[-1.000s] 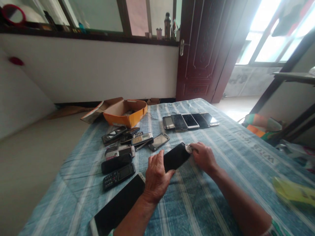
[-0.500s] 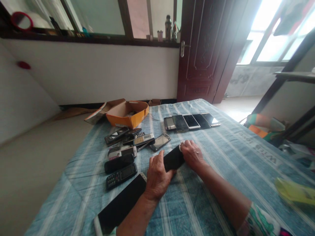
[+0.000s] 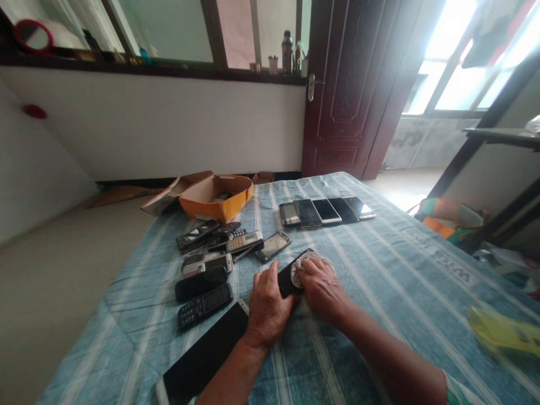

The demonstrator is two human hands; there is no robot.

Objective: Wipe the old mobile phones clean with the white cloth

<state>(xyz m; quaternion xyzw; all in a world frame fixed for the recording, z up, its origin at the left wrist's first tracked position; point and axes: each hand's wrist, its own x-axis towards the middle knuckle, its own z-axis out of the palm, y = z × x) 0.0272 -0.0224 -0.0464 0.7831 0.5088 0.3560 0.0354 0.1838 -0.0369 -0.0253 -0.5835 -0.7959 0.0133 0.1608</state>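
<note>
Here, the phone (image 3: pixel 286 281) looks flat, black; left grip (image 3: pixel 266 306) holds it, right grip (image 3: pixel 323 289) whitish cloth (image 3: pixel 296 272).

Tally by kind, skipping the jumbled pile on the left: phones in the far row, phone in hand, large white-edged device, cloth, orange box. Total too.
Phones in the far row: 5
Held phone: 1
Large white-edged device: 1
Pale cloth: 1
Orange box: 1
Total: 9

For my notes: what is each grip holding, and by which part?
Left grip: a black phone, by its near end. Right grip: a pale cloth, by its middle.
</note>
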